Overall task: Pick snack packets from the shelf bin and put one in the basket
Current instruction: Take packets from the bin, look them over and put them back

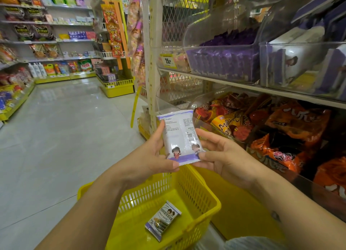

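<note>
Snack packet (pixel 180 137) — back panel up
Left hand (pixel 155 156), right hand (pixel 221 156) pinch it; print unreadable — shelf tag (pixel 168 61) reads "25".

You have bright, even store light from overhead, and the glossy floor (pixel 61 118) throws back a pale sheen of it. Glare streaks the clear plastic bins (pixel 224 43) at upper right, clouding what lies behind. The wide lens bows the shelf upright (pixel 149 53) and stretches the lower corners. The far shelves (pixel 46 34) look soft; shadows are faint.
</note>
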`<action>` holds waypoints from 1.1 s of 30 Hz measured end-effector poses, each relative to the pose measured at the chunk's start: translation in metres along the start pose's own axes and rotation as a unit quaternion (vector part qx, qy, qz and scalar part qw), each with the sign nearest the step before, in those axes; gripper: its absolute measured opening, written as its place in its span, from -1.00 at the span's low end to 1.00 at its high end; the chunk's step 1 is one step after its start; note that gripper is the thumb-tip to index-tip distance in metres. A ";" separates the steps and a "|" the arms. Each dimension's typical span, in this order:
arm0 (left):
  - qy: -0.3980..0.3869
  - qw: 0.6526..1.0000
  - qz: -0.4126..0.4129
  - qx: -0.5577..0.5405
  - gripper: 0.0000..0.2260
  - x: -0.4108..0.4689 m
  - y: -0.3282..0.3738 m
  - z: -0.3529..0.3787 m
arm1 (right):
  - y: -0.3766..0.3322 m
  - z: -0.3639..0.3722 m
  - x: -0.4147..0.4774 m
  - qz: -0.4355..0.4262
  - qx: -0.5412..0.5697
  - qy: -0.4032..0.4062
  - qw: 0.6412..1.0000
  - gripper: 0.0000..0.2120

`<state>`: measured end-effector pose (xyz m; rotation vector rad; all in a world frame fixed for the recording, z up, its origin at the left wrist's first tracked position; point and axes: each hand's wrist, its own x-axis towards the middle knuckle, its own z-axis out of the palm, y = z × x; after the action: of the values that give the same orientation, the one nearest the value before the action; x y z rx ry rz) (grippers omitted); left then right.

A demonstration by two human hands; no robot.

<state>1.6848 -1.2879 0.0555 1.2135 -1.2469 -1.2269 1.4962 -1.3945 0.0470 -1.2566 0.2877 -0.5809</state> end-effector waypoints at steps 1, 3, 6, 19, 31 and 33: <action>-0.009 1.000 0.000 0.003 0.07 0.000 0.000 -0.001 | -0.001 0.000 0.000 0.003 0.009 -0.003 1.000 -0.40; -0.030 0.999 -0.001 0.012 0.07 0.001 -0.002 -0.002 | -0.002 0.001 -0.001 0.001 0.026 0.006 1.000 -0.38; -0.028 0.999 0.003 0.039 -0.03 0.006 -0.007 0.002 | 0.001 0.003 0.000 -0.026 -0.035 0.033 0.999 -0.40; 0.114 0.984 0.022 0.132 -0.46 0.019 -0.015 0.016 | 0.003 0.022 -0.004 -0.112 -0.331 0.043 0.936 -0.38; 0.203 0.973 0.022 0.111 -0.77 0.018 -0.014 0.012 | 0.001 0.034 -0.007 -0.082 -0.311 -0.009 0.947 -0.33; 0.220 0.968 0.025 0.120 -0.79 0.018 -0.015 0.012 | 0.002 0.035 -0.007 -0.074 -0.308 -0.013 0.949 -0.33</action>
<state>1.6727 -1.3052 0.0405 1.5219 -1.0989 -0.7259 1.5086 -1.3619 0.0548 -1.9006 0.3708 -0.6244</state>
